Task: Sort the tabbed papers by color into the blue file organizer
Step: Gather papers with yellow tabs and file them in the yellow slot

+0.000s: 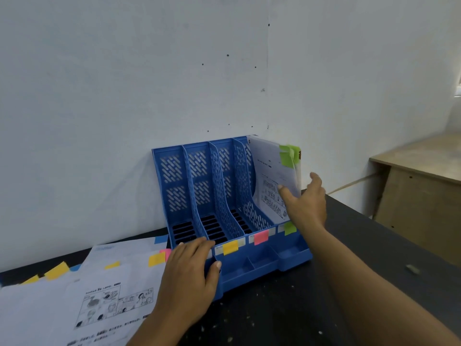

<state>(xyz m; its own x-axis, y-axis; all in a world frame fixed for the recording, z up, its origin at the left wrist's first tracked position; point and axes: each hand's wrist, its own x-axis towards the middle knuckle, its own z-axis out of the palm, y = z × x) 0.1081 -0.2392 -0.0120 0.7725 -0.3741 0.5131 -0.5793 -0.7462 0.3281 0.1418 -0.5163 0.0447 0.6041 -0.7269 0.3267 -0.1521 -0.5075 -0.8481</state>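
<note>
- A pale wall [124, 83] dotted with small dark holes filled most of the room behind the work.
- A dark tabletop [287, 308], speckled with white flecks, ran up to that wall; a wooden cabinet [419, 196] stood off to the right.
- The blue file organizer [199, 196] sat against the wall, four upright slots with a low front tray.
- Loose tabbed papers [82, 295] lay spread on the table to its left, showing yellow, pink and blue tabs.
- Green-tabbed papers [274, 176] stood in the rightmost slot, above a green label [289, 228]; pink label [261, 237] and yellow label [230, 247] marked the next slots.
- The right hand [305, 203] touched those sheets, fingers loosely apart.
- The left hand [192, 275] rested on the organizer's front-left corner, fingers spread flat.
</note>
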